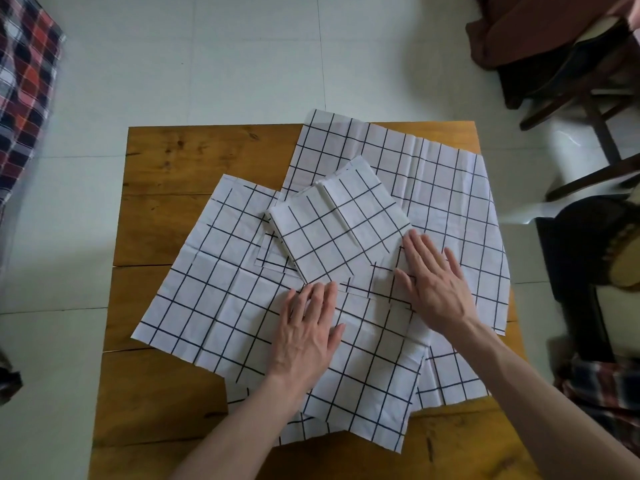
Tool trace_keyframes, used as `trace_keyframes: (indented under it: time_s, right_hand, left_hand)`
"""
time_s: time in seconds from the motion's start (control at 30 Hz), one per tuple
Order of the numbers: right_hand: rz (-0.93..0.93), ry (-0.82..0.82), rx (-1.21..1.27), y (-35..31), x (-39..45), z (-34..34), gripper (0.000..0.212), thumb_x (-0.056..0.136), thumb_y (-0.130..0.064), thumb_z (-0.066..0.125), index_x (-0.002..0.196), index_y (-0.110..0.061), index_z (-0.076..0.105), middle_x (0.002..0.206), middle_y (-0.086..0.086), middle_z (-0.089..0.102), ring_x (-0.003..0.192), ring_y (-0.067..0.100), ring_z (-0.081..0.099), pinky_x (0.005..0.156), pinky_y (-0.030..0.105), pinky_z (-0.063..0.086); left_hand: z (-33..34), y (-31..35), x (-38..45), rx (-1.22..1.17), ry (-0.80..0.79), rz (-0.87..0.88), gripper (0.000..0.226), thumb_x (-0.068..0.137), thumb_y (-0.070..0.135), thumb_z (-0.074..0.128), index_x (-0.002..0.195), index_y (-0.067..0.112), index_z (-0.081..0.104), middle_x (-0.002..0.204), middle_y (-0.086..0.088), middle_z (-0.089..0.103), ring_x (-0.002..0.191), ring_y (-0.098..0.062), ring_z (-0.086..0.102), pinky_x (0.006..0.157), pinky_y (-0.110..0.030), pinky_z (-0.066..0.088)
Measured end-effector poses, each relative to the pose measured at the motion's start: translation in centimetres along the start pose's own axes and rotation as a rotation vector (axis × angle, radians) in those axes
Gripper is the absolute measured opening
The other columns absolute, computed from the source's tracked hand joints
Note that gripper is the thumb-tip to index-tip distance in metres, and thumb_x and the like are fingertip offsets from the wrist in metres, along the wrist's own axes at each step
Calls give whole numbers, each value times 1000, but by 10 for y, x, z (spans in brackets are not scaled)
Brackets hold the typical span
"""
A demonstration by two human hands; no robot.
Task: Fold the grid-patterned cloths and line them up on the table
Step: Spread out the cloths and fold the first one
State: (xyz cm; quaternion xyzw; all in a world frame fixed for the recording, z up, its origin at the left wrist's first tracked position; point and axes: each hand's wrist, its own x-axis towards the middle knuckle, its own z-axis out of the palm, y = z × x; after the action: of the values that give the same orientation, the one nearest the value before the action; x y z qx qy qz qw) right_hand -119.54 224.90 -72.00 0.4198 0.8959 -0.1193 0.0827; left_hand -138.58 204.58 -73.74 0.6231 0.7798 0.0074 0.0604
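Several white cloths with a black grid lie overlapping on the wooden table (166,174). A small folded cloth (337,225) sits on top of the heap, turned at an angle. A flat spread cloth (221,278) lies to the left, another flat cloth (446,188) at the back right, and one more flat cloth (377,382) nearest me. My left hand (306,327) rests flat on the near cloth, its fingertips at the folded cloth's near edge. Flat with straight fingers, my right hand (433,282) touches the folded cloth's right corner.
Bare table wood shows at the back left and along the near edge. A dark wooden chair (588,98) and a white plastic chair (568,157) stand on the tiled floor at the right. A red plaid fabric (24,84) hangs at the far left.
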Motion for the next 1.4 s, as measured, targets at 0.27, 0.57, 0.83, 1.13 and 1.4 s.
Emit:
trace_keyframes:
  time_s: [0.27, 0.57, 0.83, 1.13, 1.4]
  right_hand:
    - [-295, 2, 33, -34, -20, -1, 64, 113, -49, 22, 168, -20, 9, 175, 0, 5, 162, 15, 0, 130, 48, 9]
    - [-303, -56, 10, -47, -19, 15, 65, 111, -56, 19, 168, -24, 13, 175, -8, 6, 161, 10, 0, 129, 45, 10]
    - [-30, -12, 34, -19, 4, 1, 73, 107, -63, 10, 168, -24, 8, 174, -8, 1, 161, 9, -3, 132, 41, 2]
    - [111, 33, 90, -16, 12, -3, 73, 107, -62, 12, 168, -22, 9, 174, -8, 1, 160, 8, -7, 132, 40, 2]
    - [140, 173, 157, -25, 17, -10, 64, 109, -52, 34, 160, -14, 36, 166, 6, 38, 152, 26, 35, 123, 46, 27]
  left_hand:
    - [-9, 19, 11, -46, 71, -6, 65, 106, 45, 32, 156, 3, 38, 147, -17, 47, 136, -30, 43, 123, -46, 35]
    - [-6, 19, 20, -47, 37, 27, 67, 104, 43, 38, 159, 3, 36, 154, -15, 45, 141, -29, 43, 121, -43, 37]
    - [-4, 8, 15, -47, 50, 79, 70, 105, 48, 33, 160, 5, 35, 160, -14, 41, 147, -27, 34, 124, -42, 21]
    - [-3, 7, 14, -147, 0, 73, 67, 108, 46, 31, 161, 6, 33, 161, -11, 41, 149, -26, 38, 122, -44, 36]
    - [-8, -2, 13, -180, 20, 128, 59, 107, 43, 36, 153, 7, 45, 150, -9, 50, 140, -24, 48, 119, -39, 40]
